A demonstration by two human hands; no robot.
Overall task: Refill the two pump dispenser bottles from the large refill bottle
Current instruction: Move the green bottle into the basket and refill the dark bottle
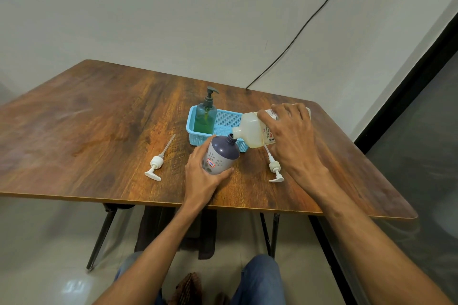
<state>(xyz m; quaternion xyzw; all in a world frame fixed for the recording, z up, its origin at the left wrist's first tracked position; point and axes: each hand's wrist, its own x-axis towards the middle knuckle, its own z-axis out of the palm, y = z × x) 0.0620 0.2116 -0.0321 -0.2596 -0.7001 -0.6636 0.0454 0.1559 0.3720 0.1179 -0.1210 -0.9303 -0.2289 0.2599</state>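
The white label (269, 135) on the refill bottle (249, 131) showed just left of the right grip (290, 136), which covered most of it. Turned sideways, it carried red capitals beginning "BIOC", cut off by the grip, and dark letters "HG" at its lower edge. The fine print beside them was too small to read. On the grey bottle (220, 156), just above the left grip (200, 177), sat a small red-framed sticker (210, 163) with blue marks that could not be made out.
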